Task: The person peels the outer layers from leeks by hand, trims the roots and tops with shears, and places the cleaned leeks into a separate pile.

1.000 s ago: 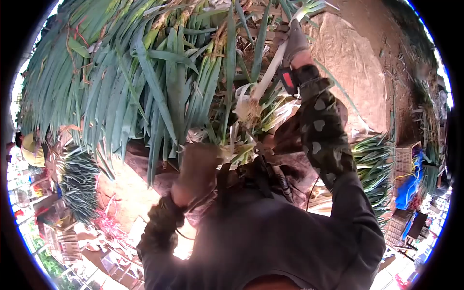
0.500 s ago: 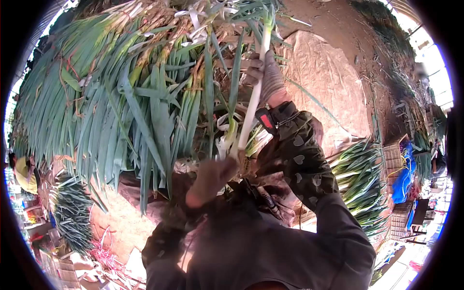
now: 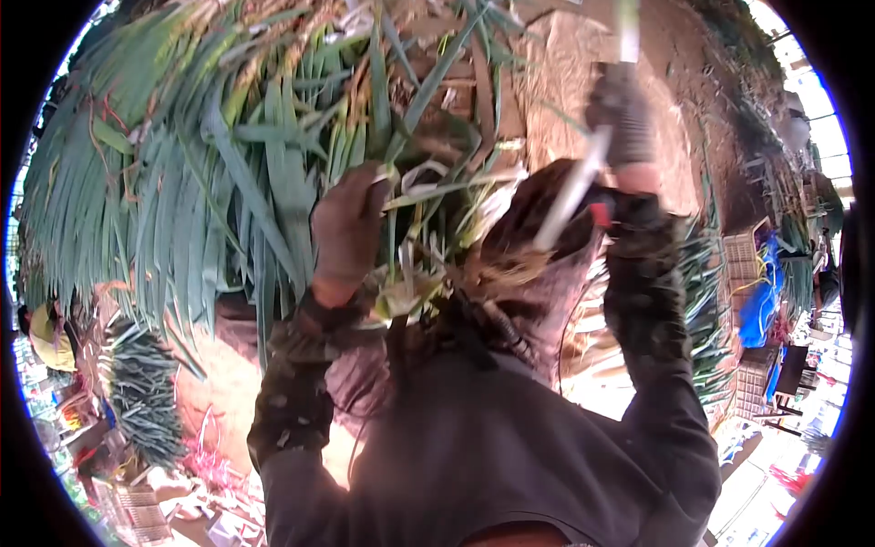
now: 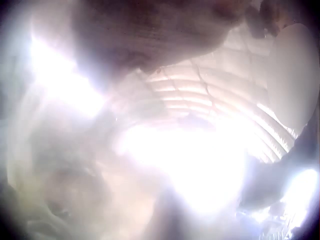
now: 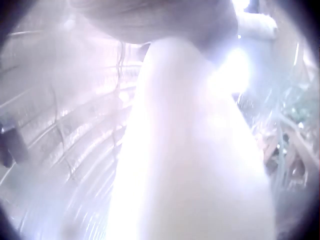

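Note:
In the head view my gloved right hand (image 3: 622, 118) grips a leek (image 3: 572, 199) by its white shaft, the top rising past the fist and the brown roots (image 3: 515, 270) hanging low in front of my body. The same pale shaft (image 5: 185, 140) fills the middle of the right wrist view, below the glove (image 5: 170, 20). My gloved left hand (image 3: 346, 223) is apart from that leek, over loose leaves, its fingers bent beside a small pale piece; whether it pinches this is unclear. Glare washes out the left wrist view, where the dark glove (image 4: 150, 30) shows at the top.
A large heap of leeks (image 3: 155, 191) covers the left side. Peeled leaves (image 3: 410, 296) lie between my arms. Leek bundles stand at the lower left (image 3: 141, 392) and right (image 3: 702, 310). Wicker baskets (image 3: 743, 260) and blue plastic (image 3: 761, 305) are farther right, and a person in yellow (image 3: 50, 337) far left.
My right hand has swung right with the leek, whose root end has moved away from my left hand. The left hand has moved up and left, off the root end.

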The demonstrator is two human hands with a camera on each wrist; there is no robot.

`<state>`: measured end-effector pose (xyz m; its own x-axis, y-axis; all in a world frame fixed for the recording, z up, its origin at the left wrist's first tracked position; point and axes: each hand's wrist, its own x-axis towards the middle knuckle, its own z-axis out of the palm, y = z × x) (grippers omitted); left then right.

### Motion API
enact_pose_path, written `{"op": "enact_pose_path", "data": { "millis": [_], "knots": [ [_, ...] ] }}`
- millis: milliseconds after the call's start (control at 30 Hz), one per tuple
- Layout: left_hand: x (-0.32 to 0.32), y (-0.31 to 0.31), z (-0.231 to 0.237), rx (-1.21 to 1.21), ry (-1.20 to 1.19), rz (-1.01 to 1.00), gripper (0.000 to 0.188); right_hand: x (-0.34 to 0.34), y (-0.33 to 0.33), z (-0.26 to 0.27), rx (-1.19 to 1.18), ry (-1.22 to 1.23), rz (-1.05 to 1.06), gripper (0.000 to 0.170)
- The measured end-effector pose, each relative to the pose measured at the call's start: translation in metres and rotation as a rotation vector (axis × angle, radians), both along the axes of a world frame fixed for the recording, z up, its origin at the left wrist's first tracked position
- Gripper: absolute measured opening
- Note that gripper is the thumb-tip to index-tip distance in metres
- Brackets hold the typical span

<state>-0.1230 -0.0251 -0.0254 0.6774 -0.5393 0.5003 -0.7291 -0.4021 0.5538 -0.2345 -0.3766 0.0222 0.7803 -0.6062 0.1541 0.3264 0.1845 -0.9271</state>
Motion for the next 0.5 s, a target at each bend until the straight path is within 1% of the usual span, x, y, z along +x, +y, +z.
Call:
{"op": "enact_pose_path", "data": {
  "millis": [33, 67, 100, 133, 167, 200, 233, 267, 300, 333, 367, 400, 433, 500],
  "knots": [
    [0.003, -0.002, -0.023, 0.012, 0.128, -0.091, 0.025, -0.030, -0.012, 0.015, 0.024, 0.056, -0.122, 0.023],
    [0.001, -0.001, -0.053, 0.020, 0.256, -0.184, 0.032, -0.062, -0.025, 0.023, -0.003, 0.153, -0.278, 0.024],
    [-0.004, 0.003, -0.075, 0.100, 0.357, -0.176, 0.035, -0.100, -0.028, 0.031, -0.090, 0.168, -0.420, 0.029],
    [-0.006, 0.003, -0.093, 0.173, 0.449, -0.165, 0.038, -0.152, -0.076, 0.005, -0.435, 0.283, -0.344, 0.036],
    [-0.007, 0.002, -0.113, 0.240, 0.535, -0.154, 0.040, -0.208, -0.100, -0.007, -0.159, 0.221, -0.436, 0.038],
    [-0.008, 0.002, -0.140, 0.269, 0.520, -0.157, 0.046, -0.237, -0.075, 0.002, -0.045, 0.220, -0.735, 0.038],
    [-0.009, 0.004, -0.170, 0.297, 0.507, -0.157, 0.051, -0.315, -0.096, -0.024, -0.132, 0.210, -0.696, 0.041],
    [-0.011, 0.007, -0.192, 0.327, 0.494, -0.152, 0.056, -0.364, -0.096, -0.039, -0.184, 0.357, -0.814, 0.044],
    [-0.010, 0.009, -0.204, 0.327, 0.515, -0.169, 0.065, -0.409, -0.081, -0.058, -0.325, 0.640, -0.908, 0.048],
    [-0.005, 0.009, -0.210, 0.368, 0.695, -0.139, 0.064, -0.456, -0.062, -0.080, -0.659, 1.187, -0.883, 0.053],
    [0.002, 0.007, -0.214, 0.405, 0.873, -0.106, 0.063, -0.496, -0.031, -0.102, -0.856, 1.669, -0.794, 0.058],
    [0.007, 0.004, -0.216, 0.434, 1.050, -0.073, 0.062, -0.524, 0.007, -0.124, -0.735, 1.893, -0.769, 0.065],
    [0.005, 0.000, -0.213, 0.315, 0.845, 0.006, 0.057, -0.534, 0.040, -0.152, -0.136, 1.709, -1.115, 0.061],
    [-0.008, -0.013, -0.192, 0.083, 0.432, 0.160, 0.051, -0.557, 0.084, -0.200, 0.515, 1.360, -1.419, 0.050]
  ]
}}
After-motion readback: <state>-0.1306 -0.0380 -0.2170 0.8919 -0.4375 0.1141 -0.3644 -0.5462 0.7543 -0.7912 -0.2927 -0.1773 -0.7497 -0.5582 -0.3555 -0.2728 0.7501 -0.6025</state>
